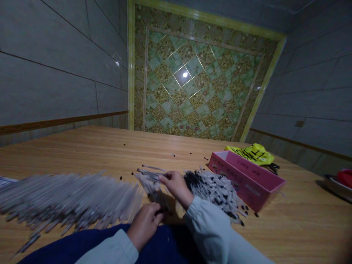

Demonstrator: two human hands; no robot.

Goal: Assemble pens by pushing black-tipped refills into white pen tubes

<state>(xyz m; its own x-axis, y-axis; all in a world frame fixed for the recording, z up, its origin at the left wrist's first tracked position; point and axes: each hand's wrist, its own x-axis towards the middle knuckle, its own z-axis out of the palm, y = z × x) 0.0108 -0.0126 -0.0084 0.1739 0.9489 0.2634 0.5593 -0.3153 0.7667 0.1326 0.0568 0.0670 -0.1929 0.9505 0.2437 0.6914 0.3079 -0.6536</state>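
Note:
My right hand (176,185) is closed, thumb and fingertips pinched on a slim, see-through pen (152,174) that points left over the table. Below it, near the table's front edge, my left hand (145,222) is curled with thumb and forefinger together; what they hold, if anything, is hidden. Between the hands lies a small loose bunch of pens (152,189) with dark ends. A wide heap of clear pen barrels (68,200) spreads out to the left. Right of my right hand is a pile of small white and black pen parts (216,189), possibly caps.
A long pink open box (242,179) stands behind the pile at right, a yellow plastic bag (254,154) beyond it. Small black bits (121,178) lie scattered on the wooden table (110,146). At the far right edge is a bowl with something red (345,178).

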